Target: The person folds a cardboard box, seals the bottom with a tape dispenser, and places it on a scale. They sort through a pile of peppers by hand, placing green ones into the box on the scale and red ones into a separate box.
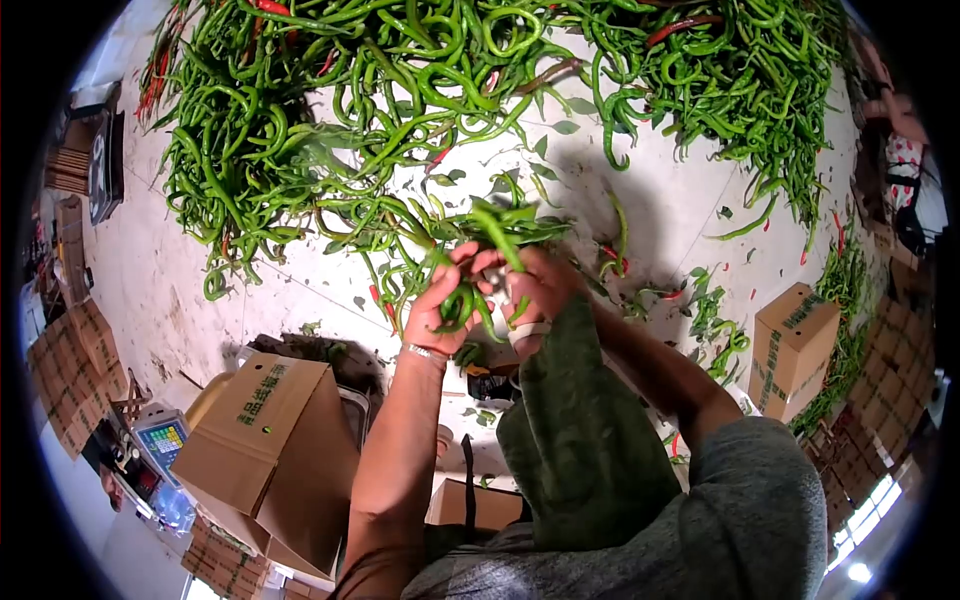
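Just in front of me, my left hand point(438, 298) is closed around a few green chili peppers point(458, 306), one of them curled into a loop. Close beside it, my right hand point(541, 284) grips a long green chili pepper point(496, 236), slightly blurred, that points up and away. The fingertips of both hands nearly meet, and the peppers partly hide them. Beyond the hands, a loose heap of green chili peppers point(395, 130) with leaves and a few red ones spreads over the pale surface point(330, 290).
A large cardboard box point(268, 420) stands at my left, beside a scale's keypad display point(162, 438). Another cardboard box point(795, 345) is at the right. More peppers point(745, 90) are piled at the far right. Part of another person point(905, 120) shows at the right edge.
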{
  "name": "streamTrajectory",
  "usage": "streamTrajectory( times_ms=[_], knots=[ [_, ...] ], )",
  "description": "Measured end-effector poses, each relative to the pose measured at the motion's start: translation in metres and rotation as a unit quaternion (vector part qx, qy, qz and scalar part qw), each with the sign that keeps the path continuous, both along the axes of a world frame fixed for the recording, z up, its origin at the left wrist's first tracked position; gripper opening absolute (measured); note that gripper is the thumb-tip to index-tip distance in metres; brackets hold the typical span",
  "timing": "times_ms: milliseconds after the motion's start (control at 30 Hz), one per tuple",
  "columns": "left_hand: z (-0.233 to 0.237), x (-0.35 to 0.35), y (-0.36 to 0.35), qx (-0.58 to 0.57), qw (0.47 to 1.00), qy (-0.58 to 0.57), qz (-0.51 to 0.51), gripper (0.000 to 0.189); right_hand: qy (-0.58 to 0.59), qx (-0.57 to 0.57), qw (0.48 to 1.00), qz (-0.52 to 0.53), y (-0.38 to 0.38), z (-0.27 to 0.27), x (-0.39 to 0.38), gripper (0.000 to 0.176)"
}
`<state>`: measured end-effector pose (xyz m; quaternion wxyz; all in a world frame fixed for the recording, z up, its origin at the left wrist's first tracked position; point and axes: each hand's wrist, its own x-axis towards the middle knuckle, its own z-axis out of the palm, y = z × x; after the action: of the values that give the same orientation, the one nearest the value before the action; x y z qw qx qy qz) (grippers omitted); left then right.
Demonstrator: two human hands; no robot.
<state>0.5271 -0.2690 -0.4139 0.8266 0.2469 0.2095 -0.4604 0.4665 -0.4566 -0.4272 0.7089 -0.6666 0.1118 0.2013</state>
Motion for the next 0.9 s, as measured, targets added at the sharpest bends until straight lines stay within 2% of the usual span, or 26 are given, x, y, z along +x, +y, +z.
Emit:
streamTrajectory(
  times_ms=[67, 100, 133, 200, 233, 267, 300, 333, 367, 400, 433, 467, 567, 600, 700, 800, 833, 867, 900],
  knots=[
    [0.010, 0.001, -0.013, 0.066, 0.998, 0.020, 0.001, 0.045, -0.014, -0.125, 0.982, 0.142, 0.001, 0.025, 0.003, 0.017],
    [0.023, 0.005, -0.021, 0.057, 0.998, 0.038, 0.015, 0.038, -0.083, -0.167, 0.967, 0.175, 0.005, 0.026, 0.002, 0.016],
    [-0.005, 0.000, -0.009, 0.069, 0.996, 0.050, 0.017, 0.029, -0.141, -0.211, 0.940, 0.228, 0.001, 0.028, 0.007, 0.015],
    [-0.015, -0.001, -0.004, 0.058, 0.998, 0.012, 0.026, 0.025, -0.254, -0.293, 0.862, 0.327, -0.013, 0.026, 0.030, 0.015],
    [-0.002, 0.004, -0.005, 0.072, 0.995, 0.064, 0.034, 0.018, -0.196, -0.151, 0.960, 0.131, -0.025, -0.014, 0.037, 0.017],
    [0.000, 0.005, -0.004, 0.082, 0.993, 0.081, 0.036, 0.018, -0.240, -0.352, 0.904, 0.008, -0.037, -0.029, 0.060, 0.022],
    [0.001, 0.006, -0.001, 0.086, 0.993, 0.077, 0.032, 0.018, -0.172, -0.316, 0.924, -0.132, -0.052, -0.042, 0.084, 0.021],
    [0.000, 0.007, 0.001, 0.090, 0.993, 0.072, 0.029, 0.017, -0.213, -0.513, 0.830, -0.051, -0.080, -0.075, 0.114, 0.023],
    [-0.002, 0.008, 0.002, 0.097, 0.993, 0.063, 0.026, 0.018, -0.218, -0.483, 0.826, -0.192, -0.086, -0.085, 0.135, 0.032],
    [-0.004, 0.007, 0.004, 0.105, 0.993, 0.056, 0.023, 0.018, -0.108, -0.558, 0.809, -0.150, -0.097, -0.098, 0.161, 0.046],
    [-0.005, 0.005, 0.006, 0.114, 0.992, 0.051, 0.020, 0.018, -0.034, -0.597, 0.794, -0.111, -0.101, -0.100, 0.184, 0.053],
    [-0.005, 0.002, 0.007, 0.112, 0.991, 0.062, 0.033, 0.018, -0.009, -0.610, 0.783, -0.120, -0.098, -0.099, 0.195, 0.059],
    [-0.001, -0.005, 0.009, 0.110, 0.989, 0.073, 0.073, 0.017, 0.125, -0.600, 0.788, -0.067, -0.087, -0.101, 0.213, 0.069],
    [-0.002, -0.008, 0.012, 0.100, 0.990, 0.065, 0.081, 0.017, 0.143, -0.607, 0.779, -0.070, -0.080, -0.093, 0.211, 0.062],
    [-0.010, -0.017, 0.023, 0.088, 0.990, 0.054, 0.097, 0.018, 0.160, -0.552, 0.812, -0.099, -0.078, -0.100, 0.189, 0.051],
    [-0.015, -0.019, 0.037, 0.129, 0.988, 0.015, 0.087, 0.029, 0.123, -0.528, 0.832, -0.116, -0.095, -0.131, 0.157, 0.045],
    [-0.013, -0.018, 0.040, 0.140, 0.986, 0.017, 0.086, 0.034, 0.127, -0.395, 0.900, -0.134, -0.107, -0.130, 0.141, 0.043],
    [-0.009, -0.015, 0.041, 0.148, 0.984, 0.031, 0.099, 0.036, 0.130, -0.253, 0.947, -0.151, -0.116, -0.122, 0.124, 0.041],
    [-0.012, -0.014, 0.045, 0.153, 0.983, 0.020, 0.098, 0.035, 0.155, -0.109, 0.960, -0.207, -0.113, -0.104, 0.106, 0.037]
  ],
)
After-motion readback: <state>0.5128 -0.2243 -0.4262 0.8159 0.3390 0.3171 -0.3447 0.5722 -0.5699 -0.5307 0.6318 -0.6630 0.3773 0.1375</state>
